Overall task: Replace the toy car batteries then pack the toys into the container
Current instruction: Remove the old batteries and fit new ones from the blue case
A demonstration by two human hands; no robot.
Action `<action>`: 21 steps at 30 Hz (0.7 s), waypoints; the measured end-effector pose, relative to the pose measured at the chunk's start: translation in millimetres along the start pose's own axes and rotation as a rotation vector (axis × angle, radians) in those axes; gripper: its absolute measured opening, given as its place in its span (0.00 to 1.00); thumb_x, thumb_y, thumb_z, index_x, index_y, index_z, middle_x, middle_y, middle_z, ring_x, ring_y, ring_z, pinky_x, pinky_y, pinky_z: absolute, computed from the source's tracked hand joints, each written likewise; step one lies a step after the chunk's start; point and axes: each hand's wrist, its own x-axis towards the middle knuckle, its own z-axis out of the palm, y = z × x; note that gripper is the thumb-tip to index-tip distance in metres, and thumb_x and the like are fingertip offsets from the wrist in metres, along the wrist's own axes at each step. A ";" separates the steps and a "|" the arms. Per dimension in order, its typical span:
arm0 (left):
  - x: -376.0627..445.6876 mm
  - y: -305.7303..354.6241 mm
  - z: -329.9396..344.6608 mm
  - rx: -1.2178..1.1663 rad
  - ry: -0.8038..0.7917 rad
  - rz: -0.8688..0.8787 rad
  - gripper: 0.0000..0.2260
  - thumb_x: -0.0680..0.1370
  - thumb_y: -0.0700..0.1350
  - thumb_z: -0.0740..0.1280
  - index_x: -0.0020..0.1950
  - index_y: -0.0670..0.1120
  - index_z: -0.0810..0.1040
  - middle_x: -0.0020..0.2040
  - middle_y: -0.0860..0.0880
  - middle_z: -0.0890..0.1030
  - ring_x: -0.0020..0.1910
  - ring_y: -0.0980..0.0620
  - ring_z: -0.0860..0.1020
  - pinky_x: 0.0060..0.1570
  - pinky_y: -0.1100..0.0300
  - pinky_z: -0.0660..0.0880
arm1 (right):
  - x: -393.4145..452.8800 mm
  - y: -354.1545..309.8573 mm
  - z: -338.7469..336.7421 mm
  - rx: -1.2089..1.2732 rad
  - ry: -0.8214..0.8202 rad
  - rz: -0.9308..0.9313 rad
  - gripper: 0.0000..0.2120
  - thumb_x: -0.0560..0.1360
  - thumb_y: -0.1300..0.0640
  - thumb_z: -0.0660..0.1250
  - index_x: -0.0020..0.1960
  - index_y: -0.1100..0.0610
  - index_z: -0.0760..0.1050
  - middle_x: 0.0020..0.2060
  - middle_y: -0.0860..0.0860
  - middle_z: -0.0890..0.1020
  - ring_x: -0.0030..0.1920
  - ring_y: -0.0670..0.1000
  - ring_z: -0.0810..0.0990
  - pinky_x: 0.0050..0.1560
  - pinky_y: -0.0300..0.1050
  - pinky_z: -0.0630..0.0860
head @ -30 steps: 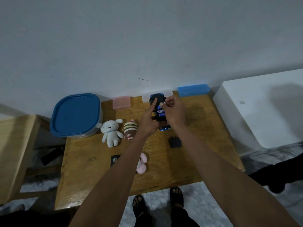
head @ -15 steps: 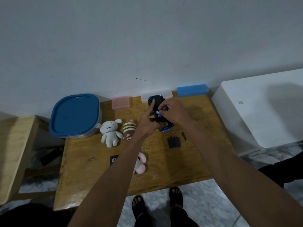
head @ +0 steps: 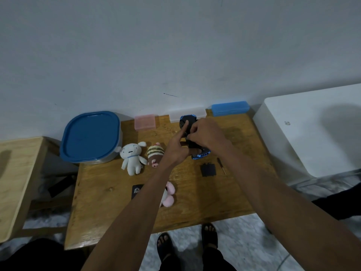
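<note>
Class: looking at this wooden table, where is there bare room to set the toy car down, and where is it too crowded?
Bare wood lies at the wooden table's near-left corner, below the white plush rabbit, and at its right edge beyond the small screwdriver. It is crowded along the wall: blue-lidded container, pink box, clear box, blue box. Both hands hold the blue toy car there.

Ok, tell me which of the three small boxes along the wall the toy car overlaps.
The clear white box, the middle one: the toy car covers its front. The pink box and blue box sit clear of it.
</note>
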 end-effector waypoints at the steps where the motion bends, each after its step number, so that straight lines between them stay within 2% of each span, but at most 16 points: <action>1: -0.6 0.0 0.6 0.005 0.003 0.006 0.52 0.66 0.31 0.80 0.81 0.56 0.57 0.67 0.49 0.75 0.64 0.42 0.77 0.59 0.39 0.79 | -0.6 -1.3 -0.1 -0.010 0.008 0.006 0.07 0.71 0.51 0.73 0.43 0.55 0.85 0.38 0.52 0.84 0.38 0.49 0.82 0.44 0.46 0.82; 5: -2.8 -2.5 3.0 0.028 -0.011 0.025 0.51 0.67 0.32 0.80 0.81 0.54 0.56 0.70 0.48 0.73 0.65 0.43 0.76 0.61 0.45 0.79 | -4.7 -3.9 3.2 -0.087 0.022 0.034 0.09 0.72 0.48 0.72 0.44 0.54 0.85 0.37 0.51 0.84 0.37 0.48 0.81 0.37 0.40 0.77; 10: -5.7 -6.3 7.6 0.030 -0.016 0.023 0.52 0.66 0.32 0.80 0.82 0.53 0.57 0.72 0.46 0.73 0.66 0.42 0.76 0.61 0.43 0.79 | -10.0 1.1 8.0 -0.116 0.044 0.033 0.10 0.73 0.48 0.71 0.43 0.55 0.84 0.36 0.51 0.83 0.35 0.48 0.80 0.29 0.35 0.68; 13: -5.3 -3.2 9.8 0.007 -0.021 0.017 0.51 0.66 0.32 0.80 0.81 0.53 0.58 0.71 0.47 0.74 0.65 0.42 0.77 0.59 0.43 0.80 | -9.5 4.5 6.7 -0.097 0.054 0.030 0.10 0.71 0.48 0.71 0.41 0.54 0.84 0.35 0.51 0.83 0.35 0.49 0.80 0.31 0.38 0.72; 16: -3.3 -1.0 9.1 -0.024 -0.043 0.017 0.50 0.67 0.30 0.79 0.81 0.54 0.59 0.68 0.49 0.74 0.65 0.42 0.77 0.58 0.42 0.80 | -7.9 11.1 3.4 -0.028 0.058 0.019 0.09 0.71 0.48 0.70 0.42 0.52 0.85 0.35 0.49 0.83 0.35 0.48 0.80 0.38 0.44 0.80; 21: -2.5 5.0 4.8 -0.096 -0.050 0.007 0.49 0.68 0.25 0.76 0.81 0.53 0.60 0.63 0.55 0.75 0.59 0.48 0.80 0.53 0.46 0.82 | -5.4 33.7 -7.3 0.071 -0.072 -0.163 0.09 0.74 0.49 0.73 0.52 0.50 0.84 0.45 0.48 0.81 0.45 0.48 0.79 0.43 0.41 0.74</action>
